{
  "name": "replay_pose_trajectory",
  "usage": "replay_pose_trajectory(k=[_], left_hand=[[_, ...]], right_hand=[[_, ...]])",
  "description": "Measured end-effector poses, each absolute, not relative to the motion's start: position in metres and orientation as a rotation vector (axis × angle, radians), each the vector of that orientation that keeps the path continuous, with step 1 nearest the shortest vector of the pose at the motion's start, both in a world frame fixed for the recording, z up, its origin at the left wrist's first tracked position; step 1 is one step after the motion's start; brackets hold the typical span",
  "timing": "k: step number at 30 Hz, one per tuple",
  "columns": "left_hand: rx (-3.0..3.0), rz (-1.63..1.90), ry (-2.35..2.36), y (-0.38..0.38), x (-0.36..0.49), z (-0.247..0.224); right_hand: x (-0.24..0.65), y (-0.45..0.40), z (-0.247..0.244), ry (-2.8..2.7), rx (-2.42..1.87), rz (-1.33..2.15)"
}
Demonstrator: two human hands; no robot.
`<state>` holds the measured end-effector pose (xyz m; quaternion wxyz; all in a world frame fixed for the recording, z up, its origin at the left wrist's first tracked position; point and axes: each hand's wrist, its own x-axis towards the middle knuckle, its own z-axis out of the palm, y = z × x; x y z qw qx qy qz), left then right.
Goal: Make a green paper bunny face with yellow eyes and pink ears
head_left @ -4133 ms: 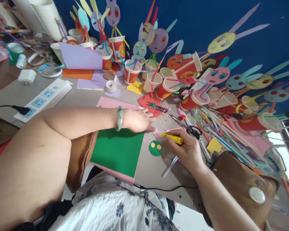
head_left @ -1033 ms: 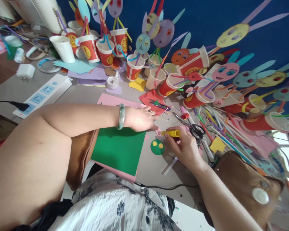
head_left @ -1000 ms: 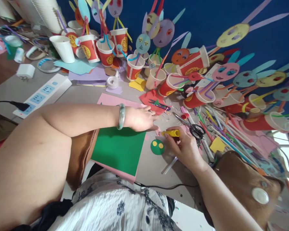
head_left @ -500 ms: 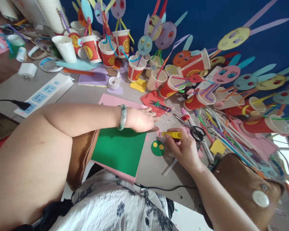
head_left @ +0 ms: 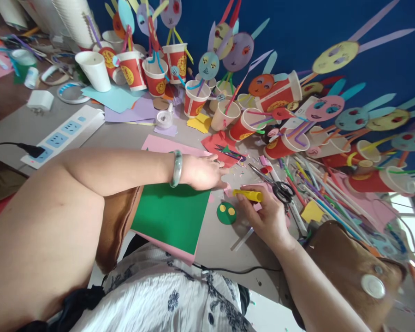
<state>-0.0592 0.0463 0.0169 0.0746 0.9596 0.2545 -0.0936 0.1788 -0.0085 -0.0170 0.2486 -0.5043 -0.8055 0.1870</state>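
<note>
My left hand (head_left: pixel 204 172) lies flat with its fingers spread, at the top edge of the green paper (head_left: pixel 174 216), its fingertips by a small pink scrap (head_left: pixel 227 189). In my right hand (head_left: pixel 268 214) is a yellow marker (head_left: pixel 251 195), held between thumb and fingers and pointing left toward that scrap. Just below the marker lies a green paper circle (head_left: pixel 226 213) with two yellow dots on it. Pink paper (head_left: pixel 159 142) shows from beneath the green sheet. Open scissors (head_left: pixel 271 180) rest beyond my right hand.
Paper cups (head_left: pixel 195 99) with paper-faced figures line the back. A power strip (head_left: pixel 64 133) is at left. Coloured straws (head_left: pixel 318 198) and a brown bag (head_left: pixel 349 272) are at right. Light-blue paper (head_left: pixel 115 97) and a tape dispenser (head_left: pixel 164 119) lie further back.
The light-blue and purple papers at the back left have shifted, and an orange strip there is now mostly covered. My hands have hardly moved; the marker has turned slightly.
</note>
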Motion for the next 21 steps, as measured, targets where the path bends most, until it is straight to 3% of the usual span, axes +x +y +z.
replay_pose_trajectory(k=[5,13,21], left_hand=[[2.894,-0.399,0.77,0.0443,-0.0578,0.0198],[2.85,-0.21,0.757,0.0486,-0.0596,0.0111],[2.816,-0.236,0.788,0.0456,-0.0591,0.0133]], right_hand=[[0.178,-0.0056,-0.0149,-2.29,-1.355,0.623],[0.1814,-0.0098,-0.0146,-2.121,-1.394,0.399],[0.1764,-0.0055,-0.0186,-2.323,-1.319,0.575]])
